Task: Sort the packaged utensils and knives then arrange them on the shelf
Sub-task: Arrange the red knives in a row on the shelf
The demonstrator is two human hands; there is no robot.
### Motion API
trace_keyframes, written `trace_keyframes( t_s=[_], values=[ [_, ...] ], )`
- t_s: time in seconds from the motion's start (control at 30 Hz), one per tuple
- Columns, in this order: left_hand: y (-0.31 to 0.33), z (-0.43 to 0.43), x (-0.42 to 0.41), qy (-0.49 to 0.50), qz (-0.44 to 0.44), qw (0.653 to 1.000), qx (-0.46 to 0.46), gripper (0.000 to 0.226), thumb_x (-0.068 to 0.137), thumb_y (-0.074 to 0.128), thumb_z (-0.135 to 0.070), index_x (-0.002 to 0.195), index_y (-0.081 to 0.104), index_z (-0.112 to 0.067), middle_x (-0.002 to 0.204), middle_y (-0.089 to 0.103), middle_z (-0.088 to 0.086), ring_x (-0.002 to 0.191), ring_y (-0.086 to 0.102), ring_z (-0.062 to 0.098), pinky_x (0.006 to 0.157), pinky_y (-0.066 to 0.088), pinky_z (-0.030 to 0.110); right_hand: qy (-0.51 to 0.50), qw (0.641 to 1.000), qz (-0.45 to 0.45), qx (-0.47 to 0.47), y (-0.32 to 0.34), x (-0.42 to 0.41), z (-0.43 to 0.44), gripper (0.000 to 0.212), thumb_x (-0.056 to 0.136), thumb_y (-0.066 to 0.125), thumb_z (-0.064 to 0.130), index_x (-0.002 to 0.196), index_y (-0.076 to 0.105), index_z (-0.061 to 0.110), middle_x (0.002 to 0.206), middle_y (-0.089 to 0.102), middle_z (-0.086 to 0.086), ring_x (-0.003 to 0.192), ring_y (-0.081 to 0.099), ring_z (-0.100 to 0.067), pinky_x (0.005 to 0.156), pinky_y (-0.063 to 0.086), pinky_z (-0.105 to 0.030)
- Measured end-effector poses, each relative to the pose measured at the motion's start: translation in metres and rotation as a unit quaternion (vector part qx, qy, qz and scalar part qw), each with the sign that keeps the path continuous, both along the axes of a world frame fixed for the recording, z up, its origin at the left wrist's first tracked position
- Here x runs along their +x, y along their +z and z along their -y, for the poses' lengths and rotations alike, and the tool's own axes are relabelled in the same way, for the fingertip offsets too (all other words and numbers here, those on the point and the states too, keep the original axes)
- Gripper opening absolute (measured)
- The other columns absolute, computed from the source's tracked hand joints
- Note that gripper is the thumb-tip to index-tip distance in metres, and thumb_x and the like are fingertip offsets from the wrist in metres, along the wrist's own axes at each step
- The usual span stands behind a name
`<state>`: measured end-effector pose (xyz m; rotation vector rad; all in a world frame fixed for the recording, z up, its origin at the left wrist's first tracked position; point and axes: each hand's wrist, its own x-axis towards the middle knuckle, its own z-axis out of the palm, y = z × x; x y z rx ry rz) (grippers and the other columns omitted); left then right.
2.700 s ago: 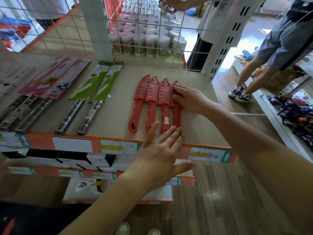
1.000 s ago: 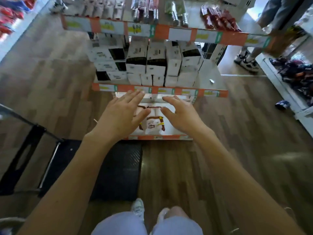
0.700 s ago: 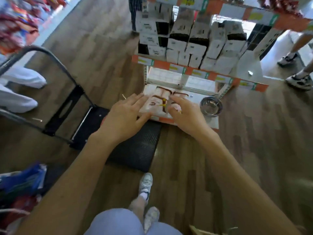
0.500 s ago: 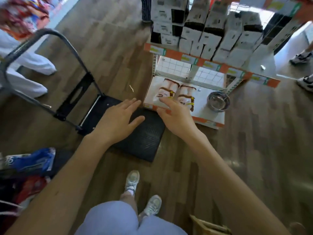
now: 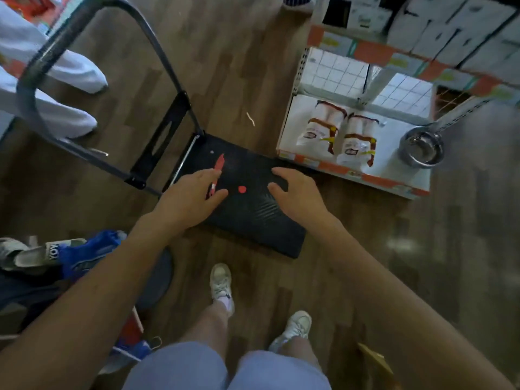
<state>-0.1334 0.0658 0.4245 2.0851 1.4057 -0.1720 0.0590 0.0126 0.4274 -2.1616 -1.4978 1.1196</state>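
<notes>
A red plastic knife lies on the black deck of a platform cart on the floor. Its handle end runs in between the fingers and thumb of my left hand, which reaches over it with fingers stretched out; no grip on it shows. A small round red piece lies on the deck between my hands. My right hand hovers over the deck's right part with fingers loosely bent, holding nothing. The upper shelf with the arranged knives is out of view.
The cart's grey handle arches up at left. The bottom shelf at right holds two white packages and a steel bowl. White boxes sit above. A blue bag and another person's white-clad legs are at left.
My view swung from the upper shelf down to the floor cart. Both hands left the row of red knives and came down over the cart deck, the left reaching the single red knife.
</notes>
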Motion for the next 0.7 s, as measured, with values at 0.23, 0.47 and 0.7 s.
trace_keyframes(
  t_s=[0.23,0.47,0.7],
  values=[
    [-0.151,-0.078,-0.021,0.117,0.023,0.990,-0.080,0.041,0.093,0.046,-0.035,0.129,0.047,-0.014,0.127,0.054,0.009,0.111,0.052,0.022,0.087,0.040,0.031,-0.028,0.994,0.017,-0.102,-0.144,-0.027,-0.080,0.046,0.095,0.047,0.027,0.139,0.040,0.017,0.141,0.045,-0.004,0.127,0.045,-0.021,0.103,0.038,-0.035],
    [-0.337,-0.129,-0.006,0.174,-0.012,0.983,-0.057,0.042,0.093,0.046,-0.041,0.124,0.049,-0.013,0.120,0.058,0.009,0.102,0.054,0.022,0.083,0.040,0.033,-0.024,0.992,0.032,-0.124,-0.322,-0.025,-0.133,0.038,0.095,0.046,0.027,0.131,0.049,0.015,0.130,0.054,-0.006,0.118,0.050,-0.023,0.095,0.043,-0.036],
    [-0.503,-0.161,-0.002,0.199,-0.057,0.978,-0.021,0.051,0.088,0.055,-0.042,0.121,0.044,-0.005,0.122,0.052,0.016,0.112,0.051,0.035,0.087,0.041,0.043,-0.014,0.995,0.023,-0.093,-0.481,-0.019,-0.162,0.037,0.095,0.046,0.026,0.131,0.050,0.016,0.129,0.056,-0.003,0.114,0.054,-0.022,0.091,0.045,-0.032]
  ],
)
